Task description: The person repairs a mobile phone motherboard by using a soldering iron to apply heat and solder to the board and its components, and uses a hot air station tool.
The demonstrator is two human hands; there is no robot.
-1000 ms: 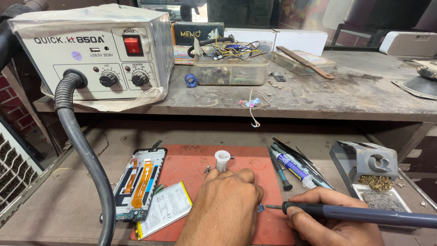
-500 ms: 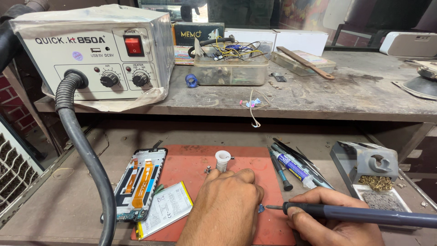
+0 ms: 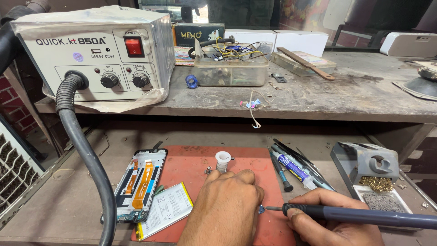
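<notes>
Tabletop (image 3: pixel 59 214) runs the full width, worn and dusty, with a raised shelf (image 3: pixel 346 98) above it at the back. On the shelf, left: a grey hot-air station (image 3: pixel 98 54) with 2 knobs and a red switch, its black ribbed hose (image 3: pixel 86 164) dropping down across the tabletop. Mid-shelf: a clear plastic box (image 3: pixel 230 73) full of wires and small parts. Centred on the tabletop: a red work mat (image 3: pixel 193 171). At the mat's left edge, an opened phone frame (image 3: pixel 139 184) with orange flex strips, and a white battery (image 3: pixel 166 209) partly tucked under its lower end. Right of the mat: a grey tip-cleaner stand (image 3: pixel 366 164) holding brass wool, and a cluster of pens and tweezers (image 3: pixel 296 168). Left hand (image 3: pixel 225 205) lies knuckles-up on the mat, fingers curled down over something small; what sits beneath it cannot be made out. Right hand (image 3: pixel 327 223) is wrapped around a dark soldering iron (image 3: pixel 359 215), held nearly level. Its tip meets a tiny shiny part (image 3: pixel 261 209) on the mat, just beside the left hand. A small white cap (image 3: pixel 222 161) stands upright just beyond the left knuckles.
</notes>
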